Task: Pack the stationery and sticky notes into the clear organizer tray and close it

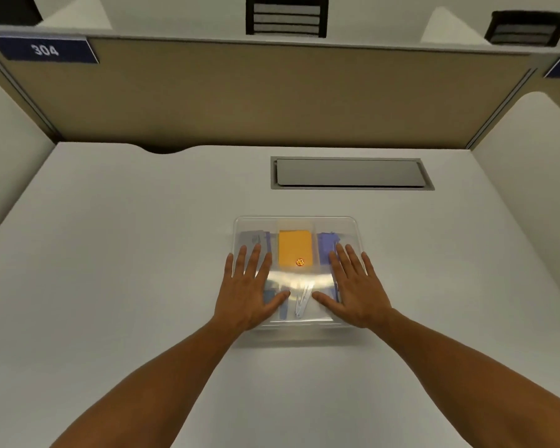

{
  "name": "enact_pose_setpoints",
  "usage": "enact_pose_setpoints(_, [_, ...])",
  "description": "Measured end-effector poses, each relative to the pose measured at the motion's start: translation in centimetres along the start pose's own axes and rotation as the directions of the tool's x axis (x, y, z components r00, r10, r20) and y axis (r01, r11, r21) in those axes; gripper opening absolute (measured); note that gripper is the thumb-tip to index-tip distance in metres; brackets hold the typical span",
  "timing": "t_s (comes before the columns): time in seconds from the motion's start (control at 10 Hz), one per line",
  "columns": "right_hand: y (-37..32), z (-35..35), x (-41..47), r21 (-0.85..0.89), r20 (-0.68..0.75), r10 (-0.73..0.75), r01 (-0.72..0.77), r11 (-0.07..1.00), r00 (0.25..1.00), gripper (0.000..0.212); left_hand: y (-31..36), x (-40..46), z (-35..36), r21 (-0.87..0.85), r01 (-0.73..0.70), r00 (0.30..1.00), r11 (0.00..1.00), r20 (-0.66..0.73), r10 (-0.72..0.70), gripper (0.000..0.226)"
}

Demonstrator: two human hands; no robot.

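The clear organizer tray (295, 223) lies on the white desk with its transparent lid down over it. Through the lid I see an orange sticky-note pad (295, 245) in the middle compartment, a grey item (251, 237) at the left, a purple pad (326, 242) at the right and white clips (303, 302) near the front. My left hand (251, 292) lies flat on the lid's left side, fingers straight and spread. My right hand (356, 291) presses flat on the lid's right side in the same way.
A grey cable hatch (351, 173) is set into the desk (126, 253) behind the tray. A tan partition (272, 95) with a blue "304" sign (46, 50) closes the back. Low white walls flank both sides.
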State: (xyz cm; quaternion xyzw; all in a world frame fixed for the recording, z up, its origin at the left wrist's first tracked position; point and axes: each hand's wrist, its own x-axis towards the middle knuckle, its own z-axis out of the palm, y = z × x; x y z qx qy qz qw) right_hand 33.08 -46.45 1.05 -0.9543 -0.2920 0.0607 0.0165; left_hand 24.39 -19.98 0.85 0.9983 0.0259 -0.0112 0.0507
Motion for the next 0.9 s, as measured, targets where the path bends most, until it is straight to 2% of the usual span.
enact_pose_setpoints(0.4, [-0.4, -1.2, -0.1, 0.045, 0.061, 0.004, -0.007, 0.999, 0.998, 0.100, -0.4, 0.3, -1.2, -0.062, -0.007, 0.996, 0.998, 0.085, 0.013, 0.095])
enact_pose_setpoints(0.5, [-0.7, -1.7, -0.2, 0.093, 0.068, -0.017, 0.010, 0.996, 0.998, 0.104, -0.9, 0.5, -2.2, -0.158, 0.013, 0.992, 0.987, 0.123, 0.006, 0.092])
enact_pose_setpoints(0.7, [-1.9, -4.4, 0.6, 0.133, 0.047, -0.034, 0.027, 0.991, 0.998, 0.105, -1.8, 1.8, -5.2, -0.093, 0.065, 0.995, 0.994, 0.078, -0.058, 0.090])
enact_pose_setpoints(0.9, [-2.5, -10.1, 4.1, 0.075, -0.066, 0.022, -0.017, 0.997, 0.998, 0.113, -1.8, 5.7, -11.2, -0.027, 0.048, 0.993, 0.998, -0.104, -0.051, 0.095])
